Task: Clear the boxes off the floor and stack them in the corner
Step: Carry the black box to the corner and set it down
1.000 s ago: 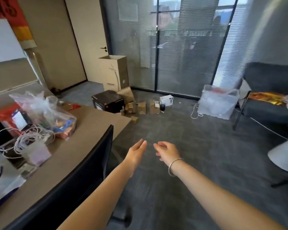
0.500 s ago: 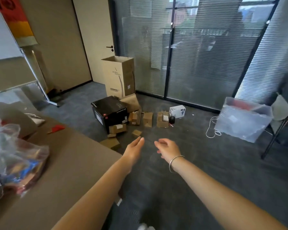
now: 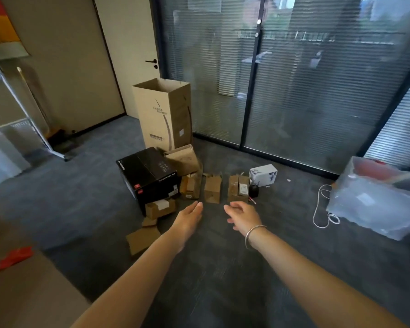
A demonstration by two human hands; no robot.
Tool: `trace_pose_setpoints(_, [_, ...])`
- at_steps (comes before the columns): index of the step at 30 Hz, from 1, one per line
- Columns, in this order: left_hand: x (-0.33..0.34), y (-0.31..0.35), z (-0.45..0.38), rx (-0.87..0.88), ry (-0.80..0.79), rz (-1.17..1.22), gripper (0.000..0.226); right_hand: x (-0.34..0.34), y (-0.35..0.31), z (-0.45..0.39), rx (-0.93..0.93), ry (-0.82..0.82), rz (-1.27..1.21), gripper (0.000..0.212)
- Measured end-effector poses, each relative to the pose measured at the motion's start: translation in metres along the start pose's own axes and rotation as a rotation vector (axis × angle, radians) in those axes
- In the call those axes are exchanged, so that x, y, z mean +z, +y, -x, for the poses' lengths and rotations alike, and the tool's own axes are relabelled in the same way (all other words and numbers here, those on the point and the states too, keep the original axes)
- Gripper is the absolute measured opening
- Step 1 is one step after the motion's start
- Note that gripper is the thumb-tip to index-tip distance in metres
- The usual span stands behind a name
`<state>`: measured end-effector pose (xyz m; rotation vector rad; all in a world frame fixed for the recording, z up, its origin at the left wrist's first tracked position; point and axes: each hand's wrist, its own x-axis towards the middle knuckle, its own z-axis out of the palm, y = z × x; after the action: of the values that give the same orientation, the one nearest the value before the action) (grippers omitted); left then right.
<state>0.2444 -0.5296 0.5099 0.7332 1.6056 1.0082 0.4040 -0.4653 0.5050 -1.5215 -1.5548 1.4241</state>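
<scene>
A cluster of boxes lies on the grey carpet ahead. A tall open cardboard box (image 3: 163, 114) stands by the glass wall near the door. In front of it sit a black box (image 3: 147, 174), several small brown boxes (image 3: 212, 189) and a white box (image 3: 263, 174). A flat brown box (image 3: 143, 239) lies nearest me. My left hand (image 3: 187, 221) and my right hand (image 3: 243, 216) reach forward side by side, both empty with fingers apart, short of the boxes. A bracelet circles my right wrist.
A clear plastic bin (image 3: 376, 197) sits at the right with a white cable (image 3: 321, 209) beside it. A brown desk corner (image 3: 21, 292) with a red item is at the lower left. A whiteboard stand (image 3: 33, 119) leans at the left. A door (image 3: 128, 50) is behind.
I have walked toward the boxes, so they look larger and closer. The desk and its clutter have slid out to the left. Both hands stay stretched forward, empty.
</scene>
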Motion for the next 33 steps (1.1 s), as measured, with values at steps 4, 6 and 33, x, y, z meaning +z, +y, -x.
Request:
trace_pose_setpoints(4, [-0.004, 0.025, -0.109, -0.027, 0.066, 0.042, 0.056, 0.004, -0.017, -0.118, 0.002, -0.042, 0.058, 0.04])
trace_pose_setpoints(6, [-0.009, 0.042, -0.155, -0.049, 0.136, 0.072, 0.056, 0.007, -0.033, -0.172, -0.009, -0.073, 0.096, 0.041])
trace_pose_setpoints(33, [-0.309, 0.195, -0.635, -0.183, 0.452, 0.266, 0.058, 0.295, -0.241, -0.691, -0.05, -0.476, 0.322, 0.048])
